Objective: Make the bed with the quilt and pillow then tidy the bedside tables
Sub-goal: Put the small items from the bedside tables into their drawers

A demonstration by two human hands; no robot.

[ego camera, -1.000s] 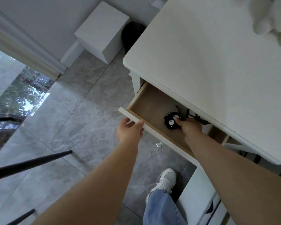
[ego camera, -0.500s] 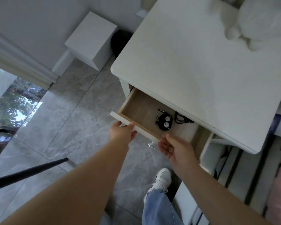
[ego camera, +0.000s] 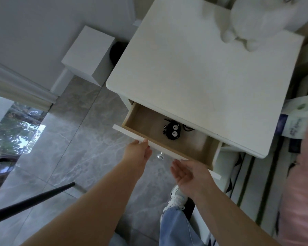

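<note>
Head view: vs a second ago, right hand [ego camera: 189,174] is out of the drawer [ego camera: 146,119] and now sits at the white drawer front [ego camera: 132,134], palm up. The black googly-eyed toy [ego camera: 172,130] it was touching lies loose on the drawer floor, past the fingertips. Left hand [ego camera: 138,153] hasn't left the front's top edge.

Grip: left hand's fingertips touch the front's top edge, fingers otherwise fairly straight; can't tell how far they wrap. Right hand is relaxed and spread, holding nothing, fingertips at the front's lower edge; contact unclear. The small metal knob [ego camera: 160,155] hangs between the two hands.

Bedside table [ego camera: 203,77] top lies beyond both hands; a white plush [ego camera: 252,20] sits at its far end, cut off by the frame. A black cable [ego camera: 188,128] just right of the toy runs under the tabletop, mostly hidden. Striped bedding right of the right hand is blurred.
</note>
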